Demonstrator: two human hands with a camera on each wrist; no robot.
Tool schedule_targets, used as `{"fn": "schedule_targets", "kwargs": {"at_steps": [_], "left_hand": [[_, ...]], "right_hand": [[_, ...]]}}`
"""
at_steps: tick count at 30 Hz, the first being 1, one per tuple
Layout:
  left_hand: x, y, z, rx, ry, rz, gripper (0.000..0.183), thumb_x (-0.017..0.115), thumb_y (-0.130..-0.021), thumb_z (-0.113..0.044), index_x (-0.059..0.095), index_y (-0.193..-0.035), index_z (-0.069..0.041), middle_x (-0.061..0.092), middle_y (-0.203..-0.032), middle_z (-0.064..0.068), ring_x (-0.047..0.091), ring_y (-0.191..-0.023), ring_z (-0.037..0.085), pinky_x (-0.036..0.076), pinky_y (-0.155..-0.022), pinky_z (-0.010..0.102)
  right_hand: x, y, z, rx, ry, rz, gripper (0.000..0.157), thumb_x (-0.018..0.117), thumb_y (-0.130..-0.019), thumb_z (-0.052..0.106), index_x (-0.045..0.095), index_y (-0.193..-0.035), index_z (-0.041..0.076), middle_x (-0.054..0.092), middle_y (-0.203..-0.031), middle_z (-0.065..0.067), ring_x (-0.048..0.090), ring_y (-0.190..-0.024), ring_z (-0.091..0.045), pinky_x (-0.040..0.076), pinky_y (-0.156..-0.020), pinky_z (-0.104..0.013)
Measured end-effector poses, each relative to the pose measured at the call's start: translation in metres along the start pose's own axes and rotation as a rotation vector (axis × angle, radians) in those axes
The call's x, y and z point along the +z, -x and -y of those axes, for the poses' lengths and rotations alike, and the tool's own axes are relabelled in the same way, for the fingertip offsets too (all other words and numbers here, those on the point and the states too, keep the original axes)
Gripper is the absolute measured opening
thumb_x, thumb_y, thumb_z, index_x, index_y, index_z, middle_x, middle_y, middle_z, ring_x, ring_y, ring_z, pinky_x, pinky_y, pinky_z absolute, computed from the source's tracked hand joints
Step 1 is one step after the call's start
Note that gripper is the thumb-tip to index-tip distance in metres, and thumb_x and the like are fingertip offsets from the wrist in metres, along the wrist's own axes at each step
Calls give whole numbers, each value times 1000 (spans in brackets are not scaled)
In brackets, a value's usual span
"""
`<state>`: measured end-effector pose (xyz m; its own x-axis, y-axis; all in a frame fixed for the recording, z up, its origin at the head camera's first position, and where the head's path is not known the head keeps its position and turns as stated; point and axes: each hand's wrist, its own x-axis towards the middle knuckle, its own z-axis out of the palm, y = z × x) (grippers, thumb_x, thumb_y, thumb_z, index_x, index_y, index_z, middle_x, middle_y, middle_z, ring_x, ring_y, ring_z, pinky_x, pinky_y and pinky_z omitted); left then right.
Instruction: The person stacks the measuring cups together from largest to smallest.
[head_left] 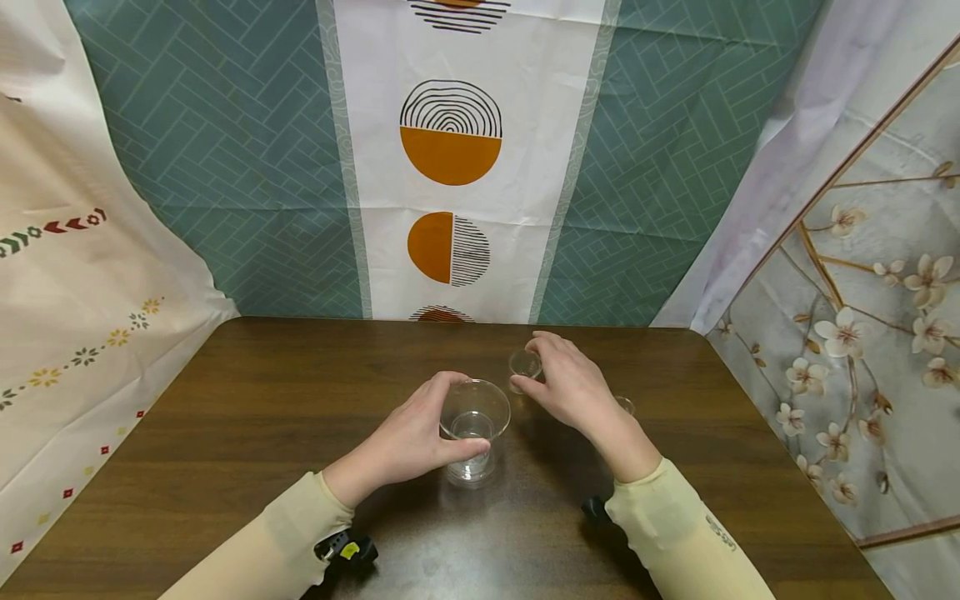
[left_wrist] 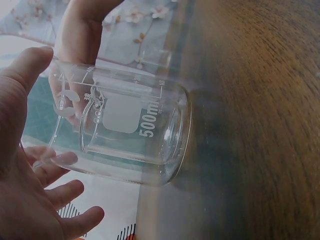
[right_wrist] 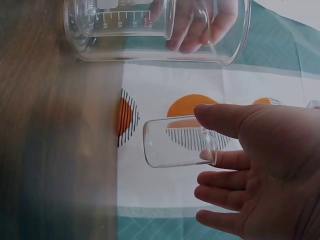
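My left hand (head_left: 405,437) holds a large clear glass beaker marked 500ml (left_wrist: 147,122) near its rim, thumb on the near side and fingers on the far side. The beaker is upright at the middle of the table. A smaller glass beaker with a printed scale (right_wrist: 127,22) sits inside it. To the right and farther back, my right hand (head_left: 568,383) pinches a still smaller clear beaker (right_wrist: 170,142) by the rim between thumb and index finger. That beaker is held off the table, and its other fingers spread apart. It looks empty.
Another small clear glass vessel (head_left: 625,405) stands on the table just beyond my right wrist, mostly hidden by it. The brown wooden table (head_left: 225,417) ends at a patterned cloth backdrop (head_left: 247,167). Patterned cloths hang on both sides.
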<state>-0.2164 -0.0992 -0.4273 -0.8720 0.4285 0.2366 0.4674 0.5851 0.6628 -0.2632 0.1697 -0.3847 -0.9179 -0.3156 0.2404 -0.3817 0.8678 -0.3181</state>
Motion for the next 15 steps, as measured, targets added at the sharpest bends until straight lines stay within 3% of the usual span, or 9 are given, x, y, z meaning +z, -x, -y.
{"fn": "schedule_targets", "kwargs": {"at_steps": [15], "left_hand": [[-1, 0, -2, -3, 4, 6, 90, 89, -88, -60, 46, -154, -17, 58, -153, 12, 59, -136, 32, 52, -105, 58]], "right_hand": [[-9, 4, 7, -19, 10, -18, 58, 86, -99, 39, 67, -139, 1, 53, -164, -18, 50, -150, -37, 47, -116, -58]]}}
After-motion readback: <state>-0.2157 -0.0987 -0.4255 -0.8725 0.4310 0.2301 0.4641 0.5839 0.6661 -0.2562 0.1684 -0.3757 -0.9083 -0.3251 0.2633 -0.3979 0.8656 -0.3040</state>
